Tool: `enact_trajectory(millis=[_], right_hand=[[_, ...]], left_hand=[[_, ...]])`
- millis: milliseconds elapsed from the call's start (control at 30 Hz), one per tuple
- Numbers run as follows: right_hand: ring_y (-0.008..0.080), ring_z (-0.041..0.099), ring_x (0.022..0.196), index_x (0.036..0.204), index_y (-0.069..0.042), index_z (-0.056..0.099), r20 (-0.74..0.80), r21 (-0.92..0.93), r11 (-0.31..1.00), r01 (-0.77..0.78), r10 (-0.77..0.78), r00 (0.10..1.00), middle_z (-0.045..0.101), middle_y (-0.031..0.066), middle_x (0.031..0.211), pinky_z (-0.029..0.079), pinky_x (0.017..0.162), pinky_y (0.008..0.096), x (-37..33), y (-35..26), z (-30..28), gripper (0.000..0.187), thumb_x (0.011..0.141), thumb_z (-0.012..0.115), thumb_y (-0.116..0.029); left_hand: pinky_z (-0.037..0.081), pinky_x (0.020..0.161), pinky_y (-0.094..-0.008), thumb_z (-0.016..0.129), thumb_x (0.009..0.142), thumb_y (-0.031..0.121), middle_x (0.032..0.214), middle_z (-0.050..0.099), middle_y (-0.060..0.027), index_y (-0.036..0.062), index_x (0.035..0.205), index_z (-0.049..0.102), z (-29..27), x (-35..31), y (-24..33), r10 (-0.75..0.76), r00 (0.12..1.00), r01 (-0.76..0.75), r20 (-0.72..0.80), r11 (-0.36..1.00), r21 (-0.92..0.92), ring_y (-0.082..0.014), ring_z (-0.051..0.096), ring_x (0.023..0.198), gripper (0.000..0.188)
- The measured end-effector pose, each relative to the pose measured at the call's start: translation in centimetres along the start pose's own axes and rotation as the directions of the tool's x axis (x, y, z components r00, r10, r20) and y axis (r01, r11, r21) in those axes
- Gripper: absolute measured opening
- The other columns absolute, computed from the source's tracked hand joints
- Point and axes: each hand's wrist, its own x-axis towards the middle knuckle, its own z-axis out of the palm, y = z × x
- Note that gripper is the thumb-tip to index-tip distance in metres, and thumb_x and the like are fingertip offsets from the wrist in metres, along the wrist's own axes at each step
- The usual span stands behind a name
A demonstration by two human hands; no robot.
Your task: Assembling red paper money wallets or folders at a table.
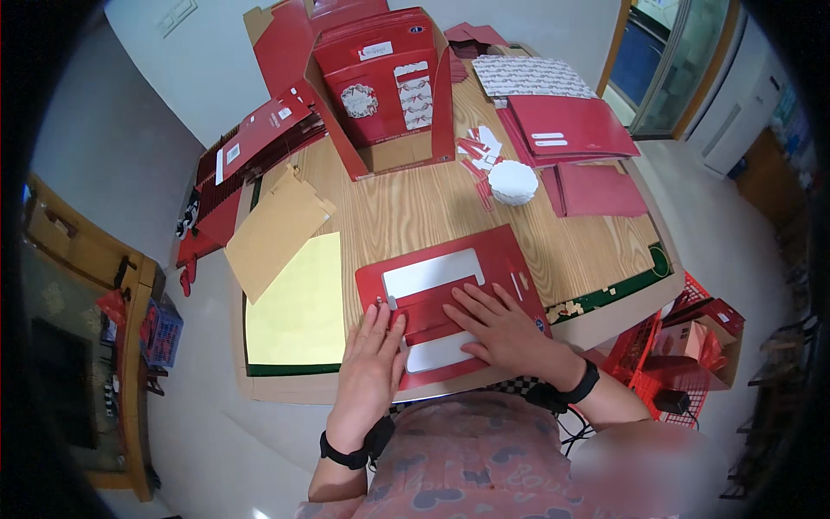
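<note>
Red, smooth-looking paperboard makes up the flat packaging sleeve (428,313) in the head view, lying near the close edge of the wood-grain counter (393,208), with two white panels (432,275) showing on it. The left hand (370,355) rests over its left edge, the right hand (493,322) across its right part; each grip is spread wide, palm down, clasping nothing. It should be light, bendable and slightly slippery (the strip between the panels looks likeliest to crease). Its far corners, free of hands, seem the soundest hold.
</note>
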Motion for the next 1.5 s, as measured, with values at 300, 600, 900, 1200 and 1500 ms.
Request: enact_trajectory(millis=[300, 600, 900, 1200, 1500], right_hand=[[0.026, 0.023, 0.141, 0.145, -0.013, 0.033, -0.009, 0.011, 1.0, 0.002, -0.002, 1.0, 0.025, 0.0112, 0.152, 0.019, 0.113, 0.0488, 0.0, 0.0, 0.0, 0.067, 0.088, 0.057, -0.038], [0.0278, 0.024, 0.14, 0.143, -0.007, 0.034, 0.151, -0.037, 0.998, 0.057, -0.051, 0.987, 0.03, 0.0127, 0.15, 0.022, 0.111, 0.0517, 1.5, 0.4, -4.2, 0.064, 0.091, 0.052, -0.04], [0.0279, 0.028, 0.139, 0.141, -0.006, 0.037, 0.191, -0.119, 0.993, 0.023, 0.0, 0.982, 0.034, 0.0132, 0.148, 0.023, 0.109, 0.0549, 7.7, 3.8, -3.7, 0.061, 0.092, 0.051, -0.04], [0.0276, 0.032, 0.136, 0.14, -0.006, 0.039, 0.128, -0.126, 0.992, 0.026, -0.009, 0.992, 0.036, 0.0125, 0.146, 0.026, 0.108, 0.0549, 7.6, 4.0, -3.0, 0.058, 0.093, 0.05, -0.038], [0.0259, 0.03, 0.138, 0.14, -0.007, 0.039, 0.118, -0.166, 0.984, 0.058, -0.038, 0.992, 0.035, 0.0097, 0.147, 0.025, 0.109, 0.0549, 8.1, 2.7, -3.0, 0.057, 0.093, 0.049, -0.037]], left_hand=[[0.035, 0.107, -0.0439, 0.058, 0.089, 0.019, 0.137, 0.045, -0.0219, 0.0035, 0.13, 0.051, 1.7, 0.6, -1.0, 0.067, 0.994, -0.07, 0.088, 0.997, 0.037, -0.0368, 0.043, 0.127, 0.045], [0.036, 0.105, -0.043, 0.06, 0.087, 0.02, 0.136, 0.048, -0.0193, 0.0049, 0.13, 0.052, 1.9, 0.7, -1.2, 0.101, 0.993, -0.103, 0.055, 0.994, 0.035, -0.034, 0.044, 0.127, 0.046], [0.036, 0.106, -0.0387, 0.06, 0.086, 0.019, 0.139, 0.044, -0.0168, 0.0067, 0.133, 0.05, 2.3, 0.5, -1.6, 0.091, 0.993, -0.096, 0.071, 0.993, 0.074, -0.0314, 0.041, 0.129, 0.049], [0.036, 0.106, -0.0383, 0.06, 0.086, 0.021, 0.138, 0.046, -0.0161, 0.0068, 0.132, 0.049, 2.7, 0.4, -1.8, 0.103, 0.993, -0.108, 0.05, 0.99, 0.09, -0.0308, 0.042, 0.128, 0.05], [0.035, 0.107, -0.0389, 0.06, 0.086, 0.021, 0.138, 0.045, -0.0166, 0.007, 0.134, 0.048, 2.5, 0.5, -1.6, 0.104, 0.993, -0.11, 0.062, 0.989, 0.094, -0.032, 0.041, 0.129, 0.051]])
